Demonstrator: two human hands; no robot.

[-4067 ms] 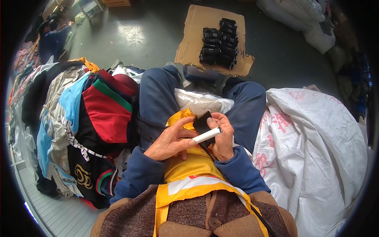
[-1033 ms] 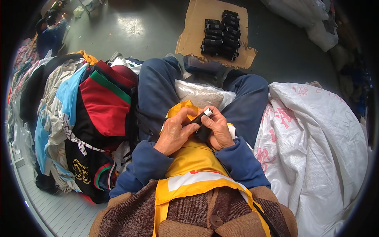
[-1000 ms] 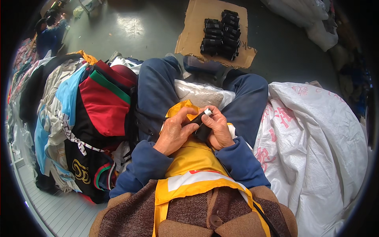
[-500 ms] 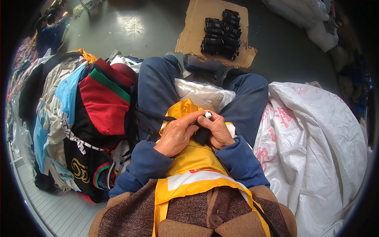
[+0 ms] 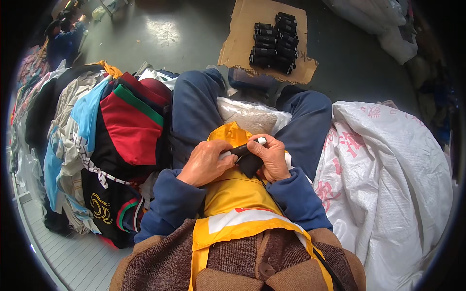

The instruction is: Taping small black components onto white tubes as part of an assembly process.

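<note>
Seated over a yellow apron (image 5: 238, 196), the person whose head camera I monitor from afar works a white rod (image 5: 262, 140) and a piece of black fabric (image 5: 249, 166) above the lap. I see the left hand (image 5: 205, 162) closed around the rod's left end, while the right hand (image 5: 273, 158) grips near the other, thumb on top, where the white tip juts out. Black fabric covers the rod's middle and a flap hangs below, beside the right hand; whether it wraps fully around I cannot tell. Holding both ends, I judge, steadies the rod and leaves the fabric between the hands.

Beyond the feet, black bundles (image 5: 274, 46) stand in two columns on a torn cardboard sheet (image 5: 238, 44), which probably spares them the floor's dirt. A heap of garments (image 5: 131, 127) rises at the person's left and a white woven sack (image 5: 383, 194) sprawls at the right, both placed, it seems, to leave the lap free. A clear plastic bag (image 5: 250, 116) lies between the knees.
</note>
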